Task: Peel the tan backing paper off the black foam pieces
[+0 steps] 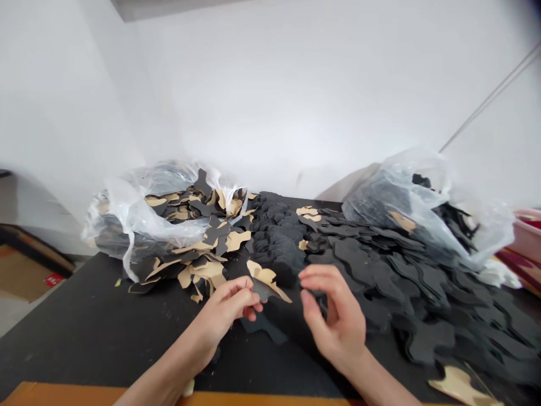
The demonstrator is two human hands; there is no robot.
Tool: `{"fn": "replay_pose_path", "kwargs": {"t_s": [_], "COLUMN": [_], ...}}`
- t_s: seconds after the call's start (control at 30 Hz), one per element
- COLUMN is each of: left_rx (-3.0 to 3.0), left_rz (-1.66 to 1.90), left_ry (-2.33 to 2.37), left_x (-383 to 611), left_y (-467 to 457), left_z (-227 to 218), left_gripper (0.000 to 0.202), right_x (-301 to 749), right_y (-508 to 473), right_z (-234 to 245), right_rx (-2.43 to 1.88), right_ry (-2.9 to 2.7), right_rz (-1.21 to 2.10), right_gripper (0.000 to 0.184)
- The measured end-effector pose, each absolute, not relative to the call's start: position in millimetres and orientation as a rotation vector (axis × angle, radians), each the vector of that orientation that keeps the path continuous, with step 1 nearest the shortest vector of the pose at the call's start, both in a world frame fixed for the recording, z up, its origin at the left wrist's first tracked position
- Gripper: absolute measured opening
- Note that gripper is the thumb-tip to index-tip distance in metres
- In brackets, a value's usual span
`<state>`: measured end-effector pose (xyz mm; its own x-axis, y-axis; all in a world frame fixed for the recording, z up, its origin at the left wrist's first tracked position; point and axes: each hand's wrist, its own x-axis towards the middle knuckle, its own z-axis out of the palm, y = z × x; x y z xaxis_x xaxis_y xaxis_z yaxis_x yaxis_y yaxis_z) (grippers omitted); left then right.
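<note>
Near the middle of the table, my left hand (pixel 232 307) pinches a black cut-out piece (pixel 262 291) between thumb and fingers. Tan paper-like material (pixel 265 274) shows along its far edge; whether it is attached cannot be made out. My right hand (pixel 336 318) is to the right of that piece, thumb and fingers apart, with nothing visible between them. Below the held piece, another dark flat cut-out (pixel 266 327) lies on the black tabletop (pixel 101 316). Just beyond both hands, a thick row of black cut-outs (pixel 279 237) runs toward the wall.
An open clear plastic bag (pixel 143 223) at left spills black and tan pieces (pixel 207 270). Many black pieces (pixel 380 270) spread in overlapping piles at right, before a second plastic bag (pixel 406 192). A tan scrap (pixel 459 386) lies near right; an orange-brown edge (pixel 71 393) borders the front.
</note>
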<state>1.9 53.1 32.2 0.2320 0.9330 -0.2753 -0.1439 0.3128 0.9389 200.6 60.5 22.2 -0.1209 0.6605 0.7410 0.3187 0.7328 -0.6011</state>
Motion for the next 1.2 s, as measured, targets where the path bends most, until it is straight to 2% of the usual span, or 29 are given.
{"fn": "replay_pose_path", "kwargs": {"t_s": [0.1, 0.27, 0.47, 0.6, 0.7, 0.8, 0.87, 0.97, 1.13, 1.2], "left_rx": [0.944, 0.950, 0.837, 0.795, 1.159, 1.581, 1.682, 1.629, 1.374, 1.341], "left_rz": [0.927, 0.903, 0.951, 1.300, 1.485, 1.303, 1.170, 1.026, 0.867, 0.798], "left_ry": [1.034, 0.976, 0.857, 0.824, 0.967, 0.986, 0.990, 1.103, 1.263, 1.305], "left_x": [3, 3, 6, -2, -12, -16, -13, -8, -11, -13], "left_y": [53, 51, 51, 54, 53, 50, 51, 53, 48, 41], "left_z": [33, 29, 28, 34, 40, 45, 47, 48, 39, 32], "left_gripper": [0.018, 0.017, 0.014, 0.011, 0.017, 0.021, 0.017, 0.006, 0.023, 0.024], "right_x": [198, 195, 193, 191, 194, 196, 195, 193, 190, 188], "right_y": [55, 61, 61, 57, 58, 61, 61, 58, 44, 36], "right_z": [23, 15, 17, 21, 25, 32, 36, 38, 25, 18], "right_rx": [-0.629, -0.651, -0.698, -0.768, -0.890, -0.981, -1.004, -1.062, -1.207, -1.274], "right_ry": [-2.030, -2.130, -2.031, -1.992, -1.944, -1.882, -1.841, -1.744, -1.569, -1.519], "right_rz": [0.099, -0.038, 0.114, 0.264, 0.387, 0.532, 0.623, 0.763, 0.951, 1.017], "right_gripper": [0.033, 0.030, 0.025, 0.021, 0.016, 0.012, 0.012, 0.011, 0.012, 0.012]}}
